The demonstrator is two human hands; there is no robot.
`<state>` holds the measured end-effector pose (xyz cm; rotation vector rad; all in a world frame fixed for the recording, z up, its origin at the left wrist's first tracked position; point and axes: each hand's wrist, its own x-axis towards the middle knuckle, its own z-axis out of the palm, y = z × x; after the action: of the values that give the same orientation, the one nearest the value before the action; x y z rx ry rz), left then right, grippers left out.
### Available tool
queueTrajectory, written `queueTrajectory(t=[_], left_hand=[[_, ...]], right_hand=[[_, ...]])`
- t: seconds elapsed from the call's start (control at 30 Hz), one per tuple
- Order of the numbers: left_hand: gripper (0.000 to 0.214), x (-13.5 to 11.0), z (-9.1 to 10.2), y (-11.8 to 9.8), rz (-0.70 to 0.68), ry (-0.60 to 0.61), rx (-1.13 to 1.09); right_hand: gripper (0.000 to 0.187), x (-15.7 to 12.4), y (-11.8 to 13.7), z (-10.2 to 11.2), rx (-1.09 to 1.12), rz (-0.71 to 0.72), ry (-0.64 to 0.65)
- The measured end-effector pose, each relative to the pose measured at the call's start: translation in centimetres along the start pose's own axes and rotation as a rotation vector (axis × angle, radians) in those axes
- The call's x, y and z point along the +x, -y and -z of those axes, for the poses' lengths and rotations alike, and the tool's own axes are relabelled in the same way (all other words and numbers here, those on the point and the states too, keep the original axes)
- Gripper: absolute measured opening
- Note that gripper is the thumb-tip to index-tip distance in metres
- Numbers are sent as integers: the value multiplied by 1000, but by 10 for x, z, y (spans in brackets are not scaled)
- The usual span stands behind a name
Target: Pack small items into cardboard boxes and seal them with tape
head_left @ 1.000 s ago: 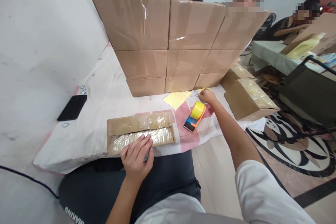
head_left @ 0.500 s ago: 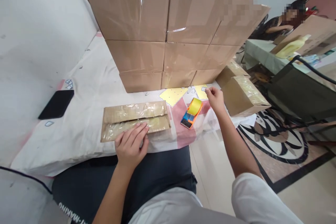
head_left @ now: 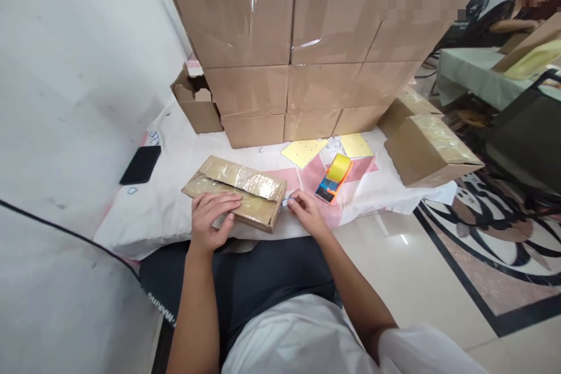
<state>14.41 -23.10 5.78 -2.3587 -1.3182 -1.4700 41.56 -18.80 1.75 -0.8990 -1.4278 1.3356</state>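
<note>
A flat, tape-covered cardboard box [head_left: 258, 181] lies slanted on the cloth in front of me, a dark slit running along its top. My left hand [head_left: 210, 219] rests on the near left part of the box, fingers laid out flat and thumb apart. At the box's right end, my right hand [head_left: 307, 210] pinches a small whitish piece [head_left: 287, 203], too small to identify, close to the end face; whether it touches cannot be told. Right of that hand lies a tape dispenser [head_left: 333, 178] with a yellow roll. Two yellow sheets [head_left: 303, 153] lie beyond it.
Stacked, taped cardboard boxes [head_left: 324, 85] form a wall behind. An open carton [head_left: 199, 105] stands left of them, more boxes [head_left: 432, 152] at right. A black phone [head_left: 141, 165] lies left. A co-worker [head_left: 511, 14] sits at another table [head_left: 467, 61].
My right hand has come from the yellow sheets to the box's right end, carrying the small whitish piece. The box has turned, its right end now nearer me. The camera view has shifted.
</note>
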Motion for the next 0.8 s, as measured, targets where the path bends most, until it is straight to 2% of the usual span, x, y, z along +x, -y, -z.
queueTrajectory(t=[0.07,0.13,0.37,0.63,0.8], left_hand=[[16,-1,3,0,18,21,-16],[16,-1,3,0,34,23,-16],[17,-1,-3,2,83,5,13],[13,1,-4,3,31,32,70],[14,-2,-5,6,31,16,65]], right_hand=[[34,0,-7,-1,-139,75,137],[30,-1,-11,1,-233,128,188],[26,0,-23,2,-236,109,166],[34,-1,-27,-7,-372,45,-44],[28,-14,-22,-3,-197,5,-101]])
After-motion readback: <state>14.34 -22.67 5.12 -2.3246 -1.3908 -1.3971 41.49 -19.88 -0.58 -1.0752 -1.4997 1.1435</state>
